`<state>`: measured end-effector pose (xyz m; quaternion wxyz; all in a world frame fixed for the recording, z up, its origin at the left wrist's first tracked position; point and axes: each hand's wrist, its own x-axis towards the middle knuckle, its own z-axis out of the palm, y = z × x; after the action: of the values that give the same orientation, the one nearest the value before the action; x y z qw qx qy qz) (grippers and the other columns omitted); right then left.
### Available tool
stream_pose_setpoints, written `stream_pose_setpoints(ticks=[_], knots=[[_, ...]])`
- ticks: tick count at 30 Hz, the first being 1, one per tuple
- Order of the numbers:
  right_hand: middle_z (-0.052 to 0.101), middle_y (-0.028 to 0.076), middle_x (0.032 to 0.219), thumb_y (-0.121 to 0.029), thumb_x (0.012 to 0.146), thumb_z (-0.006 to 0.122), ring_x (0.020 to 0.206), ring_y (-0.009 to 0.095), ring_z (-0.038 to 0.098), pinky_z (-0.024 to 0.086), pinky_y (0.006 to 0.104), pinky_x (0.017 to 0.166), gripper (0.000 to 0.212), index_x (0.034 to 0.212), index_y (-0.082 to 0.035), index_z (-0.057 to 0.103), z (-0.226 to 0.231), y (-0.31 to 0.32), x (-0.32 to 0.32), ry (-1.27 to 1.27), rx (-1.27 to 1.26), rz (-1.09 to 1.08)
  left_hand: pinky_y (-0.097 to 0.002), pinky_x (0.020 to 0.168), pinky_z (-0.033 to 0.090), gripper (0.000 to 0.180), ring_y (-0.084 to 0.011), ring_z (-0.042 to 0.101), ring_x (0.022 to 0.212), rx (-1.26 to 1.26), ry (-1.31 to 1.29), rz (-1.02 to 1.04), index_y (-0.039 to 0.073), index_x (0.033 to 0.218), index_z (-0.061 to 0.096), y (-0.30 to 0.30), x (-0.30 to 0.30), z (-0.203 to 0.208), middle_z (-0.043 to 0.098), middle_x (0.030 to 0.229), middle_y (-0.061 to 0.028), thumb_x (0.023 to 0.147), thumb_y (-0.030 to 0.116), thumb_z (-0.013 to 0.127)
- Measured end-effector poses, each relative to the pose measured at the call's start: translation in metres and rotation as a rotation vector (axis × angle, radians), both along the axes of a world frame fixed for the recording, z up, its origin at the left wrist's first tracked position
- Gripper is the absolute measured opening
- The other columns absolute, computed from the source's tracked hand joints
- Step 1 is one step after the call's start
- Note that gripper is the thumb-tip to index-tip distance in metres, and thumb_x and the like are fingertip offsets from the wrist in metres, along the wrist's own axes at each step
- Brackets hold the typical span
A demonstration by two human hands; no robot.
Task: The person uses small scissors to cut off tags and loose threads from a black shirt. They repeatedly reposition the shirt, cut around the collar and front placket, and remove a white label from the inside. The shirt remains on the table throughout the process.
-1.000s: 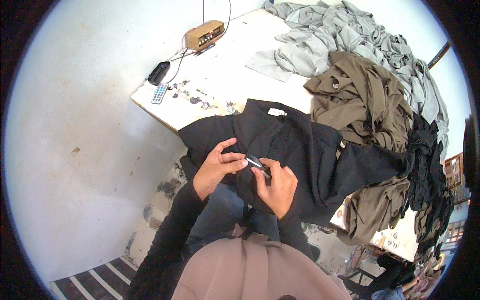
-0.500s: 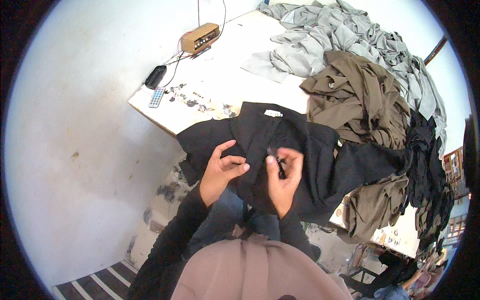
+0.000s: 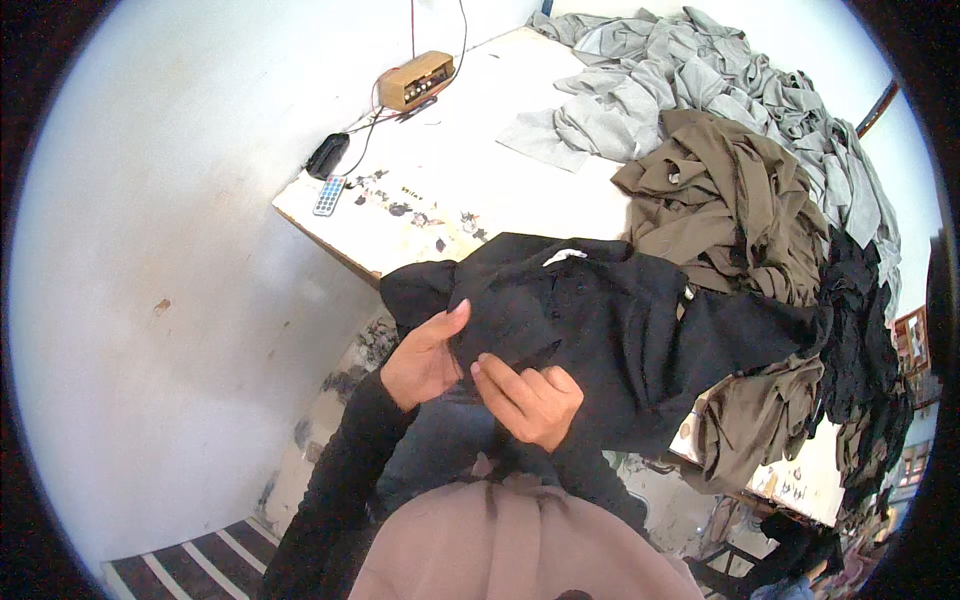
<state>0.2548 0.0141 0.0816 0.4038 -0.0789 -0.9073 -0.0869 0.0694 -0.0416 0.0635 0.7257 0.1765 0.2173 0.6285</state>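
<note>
Shirt [image 3: 610,330], black and rumpled, lies before us across the near edge of the white bench [image 3: 480,130]. From the left, we have the pale wall [image 3: 170,200], stained in spots, and a striped surface [image 3: 190,565] low beside it. Near the bench's left corner, we see a remote [image 3: 328,196] with a black case [image 3: 327,157] just behind it; farther back sits a brown box [image 3: 417,82] with wires. Our left hand [image 3: 425,360] is at the shirt's near left part, thumb raised, fingers mostly hidden; we cannot tell whether its grip is closed on cloth. Just beside it, our right hand [image 3: 530,400] is over the shirt with its fingers curled, fingertips toward the left hand; what its grip holds, if anything, we cannot make out. Beyond it shows the collar's white label [image 3: 566,257]. Farther right, we see heaped grey cloth [image 3: 700,80] at the back, brown cloth [image 3: 720,210] nearer us, and black cloth [image 3: 855,320] on the far right.
</note>
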Motion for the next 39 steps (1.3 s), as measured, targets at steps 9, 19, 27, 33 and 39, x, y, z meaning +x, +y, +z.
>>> stream_pose_setpoints(ticks=[9, 19, 27, 33, 39], knots=[[0.068, -0.004, 0.093, -0.010, 0.068, 0.079, 0.056, 0.007, 0.051, 0.029, 0.0266, 0.051, 0.027, 0.094, -0.015, 0.074, -0.024, -0.013, 0.028, 0.213, -0.110, -0.078, -0.0399, 0.110, 0.043, 0.054, -0.0239, 0.055, 0.129, 0.054, -0.005, 0.014, -0.006, 0.139, 0.047, 0.003, 0.019, 0.015, 0.056, 0.141, -0.0144, 0.109, 0.038, 0.039], [0.064, 0.012, 0.087, 0.001, 0.074, 0.081, 0.078, 0.025, 0.063, 0.050, 0.0347, 0.065, 0.024, 0.094, -0.005, 0.070, -0.008, -0.014, 0.033, 0.609, -0.708, -0.261, -0.0406, 0.114, 0.039, 0.057, -0.0252, 0.050, 0.134, 0.077, 0.105, 0.015, -0.006, 0.143, 0.042, -0.002, 0.024, 0.015, 0.052, 0.145, -0.0162, 0.108, 0.039, 0.041], [0.051, 0.012, 0.150, -0.002, 0.083, 0.074, 0.122, 0.022, 0.062, 0.056, 0.0339, 0.084, 0.055, 0.135, -0.013, 0.061, 0.020, 0.080, 0.013, 0.326, -0.955, 0.026, -0.0391, 0.108, 0.043, 0.052, -0.0251, 0.058, 0.124, -0.081, 0.395, -0.091, -0.003, 0.139, 0.047, -0.012, 0.011, 0.011, 0.057, 0.140, -0.0141, 0.105, 0.035, 0.051], [0.068, 0.002, 0.073, -0.020, 0.088, 0.074, 0.070, 0.009, 0.059, 0.046, 0.0258, 0.067, 0.017, 0.093, -0.004, 0.073, 0.013, 0.118, 0.003, -0.023, -1.236, -0.029, -0.0291, 0.083, 0.053, 0.039, -0.0137, 0.068, 0.084, -0.075, 0.718, 0.019, -0.001, 0.111, 0.067, -0.007, -0.053, 0.025, 0.072, 0.098, -0.0054, 0.100, 0.036, 0.061], [0.059, -0.004, 0.068, -0.019, 0.090, 0.073, 0.065, 0.005, 0.046, 0.036, 0.0242, 0.060, 0.019, 0.086, -0.001, 0.069, 0.028, 0.106, 0.003, 0.043, -1.347, 0.066, -0.0325, 0.085, 0.052, 0.032, -0.0221, 0.067, 0.091, 0.113, 1.845, 0.440, 0.005, 0.111, 0.068, 0.027, -0.082, 0.031, 0.068, 0.104, -0.0119, 0.092, 0.031, 0.070]])
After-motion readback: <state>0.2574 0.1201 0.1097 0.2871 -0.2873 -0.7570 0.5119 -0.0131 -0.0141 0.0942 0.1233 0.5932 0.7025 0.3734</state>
